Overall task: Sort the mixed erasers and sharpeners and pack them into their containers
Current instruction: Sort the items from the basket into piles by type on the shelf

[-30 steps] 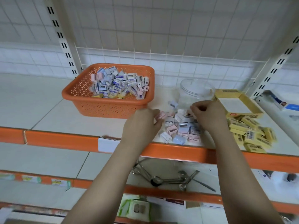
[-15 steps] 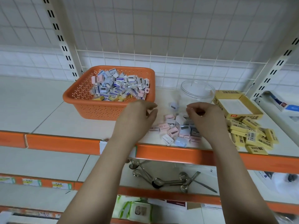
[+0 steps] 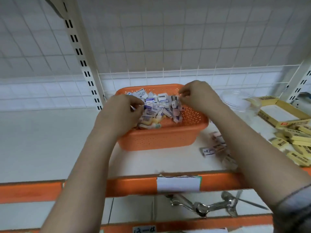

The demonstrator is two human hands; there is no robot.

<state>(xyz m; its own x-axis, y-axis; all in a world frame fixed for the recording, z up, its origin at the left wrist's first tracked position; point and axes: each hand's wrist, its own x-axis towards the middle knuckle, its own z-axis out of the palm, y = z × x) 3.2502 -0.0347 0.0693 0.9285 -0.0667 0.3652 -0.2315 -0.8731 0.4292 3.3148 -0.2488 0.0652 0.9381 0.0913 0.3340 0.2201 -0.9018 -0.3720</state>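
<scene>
Both hands moved from shelf pile into orange basket point(image 3: 161, 138); curled fingers point(image 3: 134, 107) among erasers point(image 3: 156, 106), grasp unclear.

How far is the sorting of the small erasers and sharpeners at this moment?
Partly done. A pile of yellow rectangular erasers and a small group of pastel sharpeners already lie sorted on the white shelf. Both the left hand and the right hand are picking in the orange perforated plastic basket, which holds many mixed pieces. The yellow cardboard box looks unfilled.
</scene>
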